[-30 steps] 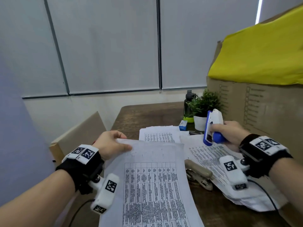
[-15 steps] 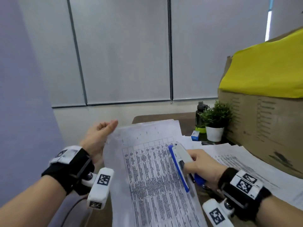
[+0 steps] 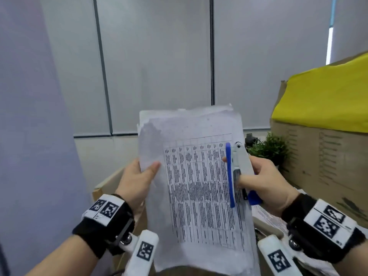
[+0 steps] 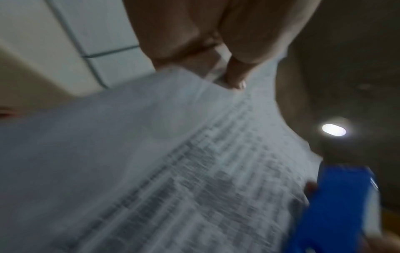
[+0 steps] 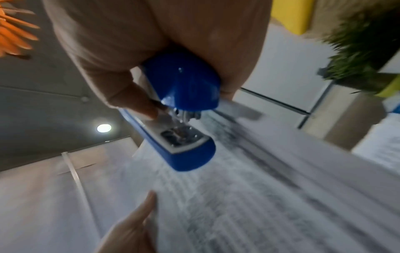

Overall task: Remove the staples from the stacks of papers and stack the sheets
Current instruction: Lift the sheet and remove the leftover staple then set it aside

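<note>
Glowing round from a ceiling lamp (image 4: 333,129) in both wrist views; smearing heavily with motion blur there; staying evenly lit and sharper overhead, bending at edges.

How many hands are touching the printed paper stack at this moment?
2. The left hand pinches the left edge of the paper stack. The right hand is at the right edge, gripping the blue stapler; one fingertip reaches onto the page. Fingers behind the sheets are hidden.

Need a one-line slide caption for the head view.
Left hand holds a printed stack of papers upright; right hand grips a blue-and-white stapler at its right edge.
</note>
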`<state>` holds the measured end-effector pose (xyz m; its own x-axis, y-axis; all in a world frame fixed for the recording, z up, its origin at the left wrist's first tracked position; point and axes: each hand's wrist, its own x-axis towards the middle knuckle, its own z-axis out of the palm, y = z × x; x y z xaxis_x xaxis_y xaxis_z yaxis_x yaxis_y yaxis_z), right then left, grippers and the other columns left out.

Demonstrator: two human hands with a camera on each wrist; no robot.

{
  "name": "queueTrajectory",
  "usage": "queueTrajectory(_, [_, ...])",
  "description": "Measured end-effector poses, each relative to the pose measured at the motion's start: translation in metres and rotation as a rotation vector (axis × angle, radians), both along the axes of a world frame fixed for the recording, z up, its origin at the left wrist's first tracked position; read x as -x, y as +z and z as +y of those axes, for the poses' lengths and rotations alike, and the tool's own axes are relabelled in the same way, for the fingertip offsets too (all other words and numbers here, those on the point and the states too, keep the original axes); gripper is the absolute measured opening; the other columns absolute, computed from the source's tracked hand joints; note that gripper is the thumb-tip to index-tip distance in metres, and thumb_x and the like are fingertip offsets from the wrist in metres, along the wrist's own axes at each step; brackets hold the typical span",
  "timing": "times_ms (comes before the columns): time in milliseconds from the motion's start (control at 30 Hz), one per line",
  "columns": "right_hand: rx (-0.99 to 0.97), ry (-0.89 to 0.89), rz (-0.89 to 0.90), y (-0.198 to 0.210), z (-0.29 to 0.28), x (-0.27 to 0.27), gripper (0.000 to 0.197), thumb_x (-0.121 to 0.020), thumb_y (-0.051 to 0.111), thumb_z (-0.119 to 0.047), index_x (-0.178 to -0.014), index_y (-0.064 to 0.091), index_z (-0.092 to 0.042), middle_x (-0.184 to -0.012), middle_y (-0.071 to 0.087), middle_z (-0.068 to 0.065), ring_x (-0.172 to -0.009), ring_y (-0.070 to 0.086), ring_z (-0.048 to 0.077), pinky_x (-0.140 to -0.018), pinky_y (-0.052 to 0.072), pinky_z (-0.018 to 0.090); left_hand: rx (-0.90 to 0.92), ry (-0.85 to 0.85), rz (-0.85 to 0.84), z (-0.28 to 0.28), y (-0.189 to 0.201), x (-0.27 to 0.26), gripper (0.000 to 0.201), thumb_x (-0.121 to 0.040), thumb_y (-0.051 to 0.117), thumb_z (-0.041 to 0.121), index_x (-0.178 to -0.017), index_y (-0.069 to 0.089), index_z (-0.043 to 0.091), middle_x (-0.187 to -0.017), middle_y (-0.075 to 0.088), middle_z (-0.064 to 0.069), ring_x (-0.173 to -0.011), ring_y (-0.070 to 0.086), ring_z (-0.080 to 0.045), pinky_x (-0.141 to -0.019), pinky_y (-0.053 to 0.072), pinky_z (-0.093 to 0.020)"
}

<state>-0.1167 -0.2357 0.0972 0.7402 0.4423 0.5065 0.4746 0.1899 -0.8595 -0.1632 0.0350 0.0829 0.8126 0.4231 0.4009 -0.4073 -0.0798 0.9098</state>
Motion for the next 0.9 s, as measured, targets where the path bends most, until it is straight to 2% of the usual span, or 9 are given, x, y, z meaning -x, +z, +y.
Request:
queueTrajectory(133, [0.037, -0.087, -0.11, -0.005, 0.013, 0.021, 0.045, -0.05, 0.064, -0.024, -0.093, 0.071, -0.013, -0.103, 0.056, 0.016, -0.086, 0.061, 0.031, -0.061, 0.051, 0.033, -0.109, 0.083, -0.095, -0.031, 0.001, 0.008, 0.03, -0.083, 0.074, 0.039, -0.108, 0.059, 0.029, -0.104, 0.074, 0.004, -0.098, 0.071, -0.019, -0.089, 0.055, -0.044])
queueTrajectory(267, [0.19, -0.194, -0.092, -0.038, 0.015, 0.024, 0.02, -0.055, 0.059, -0.016, -0.072, 0.068, -0.01, -0.095, 0.05, 0.009, -0.084, 0.052, 0.009, -0.059, 0.043, 0.01, -0.124, 0.164, -0.048, -0.039, -0.022, 0.014, 0.034, -0.075, 0.081, 0.032, -0.103, 0.062, 0.029, -0.096, 0.075, 0.007, -0.091, 0.072, -0.011, -0.091, 0.055, -0.043])
queueTrajectory(400, [0.141, -0.253, -0.048, -0.051, 0.013, 0.016, 0.021, -0.055, 0.057, -0.014, -0.072, 0.07, -0.012, -0.077, 0.056, -0.002, -0.096, 0.052, 0.029, -0.071, 0.046, 0.029, -0.076, 0.11, -0.066, -0.041, -0.014, 0.017, 0.055, -0.065, 0.079, 0.04, -0.114, 0.065, 0.017, -0.095, 0.077, 0.001, -0.091, 0.073, -0.019, -0.091, 0.056, -0.048])
queueTrajectory(467, [0.15, -0.267, -0.087, -0.05, 0.014, 0.017, 0.022, -0.055, 0.057, -0.016, -0.074, 0.069, -0.012, -0.076, 0.061, -0.01, -0.11, 0.046, 0.022, -0.085, 0.043, 0.036, -0.068, 0.102, -0.071, -0.042, -0.014, 0.017, 0.065, -0.06, 0.078, 0.047, -0.117, 0.064, 0.018, -0.096, 0.077, 0.002, -0.093, 0.073, -0.02, -0.091, 0.055, -0.048])
queueTrajectory(533, [0.175, -0.28, -0.091, -0.05, 0.016, 0.021, 0.02, -0.055, 0.057, -0.017, -0.071, 0.069, -0.012, -0.083, 0.063, -0.004, -0.105, 0.046, 0.01, -0.09, 0.042, 0.019, -0.067, 0.118, -0.08, -0.044, -0.015, 0.017, 0.065, -0.059, 0.078, 0.047, -0.116, 0.065, 0.02, -0.094, 0.077, 0.007, -0.093, 0.072, -0.015, -0.092, 0.055, -0.044])
queueTrajectory(600, [0.216, -0.303, -0.077, -0.052, 0.016, 0.027, 0.018, -0.055, 0.056, -0.018, -0.066, 0.066, -0.009, -0.091, 0.056, 0.016, -0.085, 0.049, 0.002, -0.065, 0.04, 0.004, -0.057, 0.129, -0.08, -0.045, -0.018, 0.017, 0.061, -0.06, 0.078, 0.043, -0.114, 0.067, 0.018, -0.092, 0.077, 0.008, -0.093, 0.072, -0.014, -0.094, 0.054, -0.044])
queueTrajectory(667, [0.231, -0.305, -0.049, -0.056, 0.015, 0.027, 0.017, -0.056, 0.057, -0.017, -0.068, 0.066, -0.009, -0.091, 0.051, 0.017, -0.081, 0.055, 0.019, -0.059, 0.047, 0.014, -0.046, 0.114, -0.065, -0.044, -0.018, 0.015, 0.055, -0.061, 0.078, 0.04, -0.111, 0.069, 0.017, -0.092, 0.077, 0.007, -0.093, 0.072, -0.017, -0.094, 0.054, -0.046])
queueTrajectory(733, [0.224, -0.292, 0.005, -0.058, 0.014, 0.027, 0.02, -0.058, 0.059, -0.015, -0.075, 0.067, -0.007, -0.093, 0.051, 0.02, -0.08, 0.058, 0.041, -0.061, 0.053, 0.036, -0.042, 0.094, -0.047, -0.043, -0.017, 0.013, 0.05, -0.062, 0.078, 0.039, -0.107, 0.07, 0.017, -0.092, 0.078, 0.006, -0.093, 0.072, -0.018, -0.094, 0.054, -0.048])
queueTrajectory(900, [0.247, -0.277, 0.024, -0.057, 0.013, 0.028, 0.015, -0.074, 0.065, 0.002, -0.08, 0.068, -0.011, -0.095, 0.054, 0.022, -0.083, 0.062, 0.042, -0.067, 0.053, 0.054, -0.031, 0.075, -0.009, -0.039, -0.017, 0.011, 0.037, -0.067, 0.078, 0.033, -0.099, 0.072, 0.017, -0.091, 0.078, 0.002, -0.092, 0.073, -0.024, -0.094, 0.054, -0.052])
